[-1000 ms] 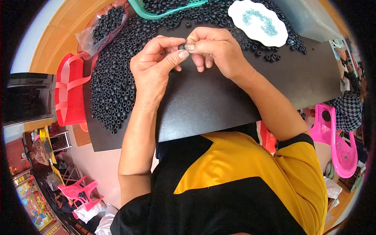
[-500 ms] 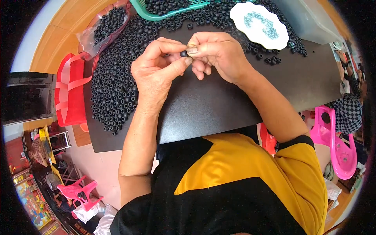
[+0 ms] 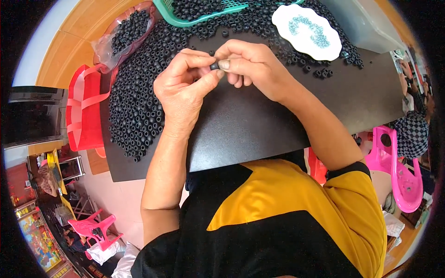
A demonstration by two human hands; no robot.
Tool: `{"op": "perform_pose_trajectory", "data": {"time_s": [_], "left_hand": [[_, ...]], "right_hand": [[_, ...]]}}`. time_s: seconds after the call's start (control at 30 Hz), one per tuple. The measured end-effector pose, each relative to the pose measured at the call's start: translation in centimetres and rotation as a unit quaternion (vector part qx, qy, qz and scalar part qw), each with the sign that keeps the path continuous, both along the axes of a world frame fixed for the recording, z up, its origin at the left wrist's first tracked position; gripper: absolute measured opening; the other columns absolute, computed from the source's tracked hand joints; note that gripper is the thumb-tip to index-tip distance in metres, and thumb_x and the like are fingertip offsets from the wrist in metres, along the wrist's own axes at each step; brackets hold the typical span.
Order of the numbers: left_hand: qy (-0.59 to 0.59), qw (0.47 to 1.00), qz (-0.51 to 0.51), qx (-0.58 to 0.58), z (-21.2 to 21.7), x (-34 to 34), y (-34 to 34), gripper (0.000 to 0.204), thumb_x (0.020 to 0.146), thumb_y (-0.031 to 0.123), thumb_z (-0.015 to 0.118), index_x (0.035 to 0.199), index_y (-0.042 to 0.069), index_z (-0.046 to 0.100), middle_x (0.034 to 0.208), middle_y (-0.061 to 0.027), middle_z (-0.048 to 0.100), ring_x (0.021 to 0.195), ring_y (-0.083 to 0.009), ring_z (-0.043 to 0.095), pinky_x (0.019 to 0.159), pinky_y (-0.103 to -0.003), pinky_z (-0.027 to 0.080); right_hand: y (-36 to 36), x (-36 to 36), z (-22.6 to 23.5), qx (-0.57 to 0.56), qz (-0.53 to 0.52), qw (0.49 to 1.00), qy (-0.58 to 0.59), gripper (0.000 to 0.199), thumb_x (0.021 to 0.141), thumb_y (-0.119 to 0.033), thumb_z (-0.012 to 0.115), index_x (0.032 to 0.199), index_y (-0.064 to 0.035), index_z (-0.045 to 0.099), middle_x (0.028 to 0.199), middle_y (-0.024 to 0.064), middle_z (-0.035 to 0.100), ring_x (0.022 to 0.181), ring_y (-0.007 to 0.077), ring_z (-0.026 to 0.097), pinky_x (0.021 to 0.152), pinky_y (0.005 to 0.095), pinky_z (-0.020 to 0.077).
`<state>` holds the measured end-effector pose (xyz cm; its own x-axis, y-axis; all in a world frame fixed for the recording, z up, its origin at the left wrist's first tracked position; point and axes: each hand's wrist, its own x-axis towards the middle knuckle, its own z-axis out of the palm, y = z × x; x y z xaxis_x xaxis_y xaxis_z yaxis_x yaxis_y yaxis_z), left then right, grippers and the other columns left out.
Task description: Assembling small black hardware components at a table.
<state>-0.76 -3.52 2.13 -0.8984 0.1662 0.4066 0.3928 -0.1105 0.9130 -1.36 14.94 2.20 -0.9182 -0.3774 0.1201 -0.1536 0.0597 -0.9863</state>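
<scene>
My left hand (image 3: 182, 81) pinches a small black hollow cylinder (image 3: 214, 66) between thumb and forefinger, above the dark table. Thumb and index finger of my right hand (image 3: 255, 67) are closed at the cylinder's right end, with the other fingers curled under. Whether they also hold something tiny there is too small to make out. A broad heap of the same black cylinders (image 3: 134, 99) spreads left of my hands and along the table's far side. Far right, a white scalloped plate (image 3: 303, 48) carries many tiny bluish clear beads (image 3: 320, 41).
A green basket (image 3: 178, 21) of black cylinders stands at the far edge, left of a translucent bin (image 3: 359, 28). A reddish container lined with clear plastic (image 3: 104, 51) holds more. Beside the table are a red bag (image 3: 88, 125), a pink stool (image 3: 95, 227) and a pink chair (image 3: 403, 185).
Both hands have shifted slightly left with the black cylinder. The right hand's fingers have drawn in, and its thumb now sits at the cylinder's end.
</scene>
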Motion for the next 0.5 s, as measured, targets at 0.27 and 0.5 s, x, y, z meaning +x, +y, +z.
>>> {"op": "perform_pose_trajectory", "data": {"time_s": [0.27, 0.5], "left_hand": [[0.051, 0.998, 0.021, -0.034, -0.11, -0.37, -0.09, 0.022, 0.074, -0.014, 0.075, 0.092, -0.004, 0.068, 0.092, -0.0070, 0.062, 0.075, -0.0084, 0.059, 0.062, -0.018, 0.049], [0.020, 0.999, 0.022, 0.020, -0.16, -0.15, 0.17, 0.020, 0.075, -0.013, 0.075, 0.091, -0.005, 0.068, 0.093, -0.0093, 0.063, 0.074, -0.0095, 0.060, 0.058, -0.019, 0.051]], "right_hand": [[-0.02, 0.24, -0.72, 0.103, -0.036, 0.974, 0.199, 0.023, 0.094, -0.010, 0.054, 0.113, -0.0007, 0.061, 0.075, 0.0050, 0.061, 0.069, 0.0118, 0.060, 0.063, 0.0267, 0.0486], [-0.51, 0.39, -0.92, 0.133, -0.098, 0.927, 0.337, 0.023, 0.088, -0.001, 0.059, 0.111, -0.0025, 0.061, 0.079, 0.0105, 0.063, 0.072, 0.0193, 0.065, 0.067, 0.0302, 0.0511]]}}
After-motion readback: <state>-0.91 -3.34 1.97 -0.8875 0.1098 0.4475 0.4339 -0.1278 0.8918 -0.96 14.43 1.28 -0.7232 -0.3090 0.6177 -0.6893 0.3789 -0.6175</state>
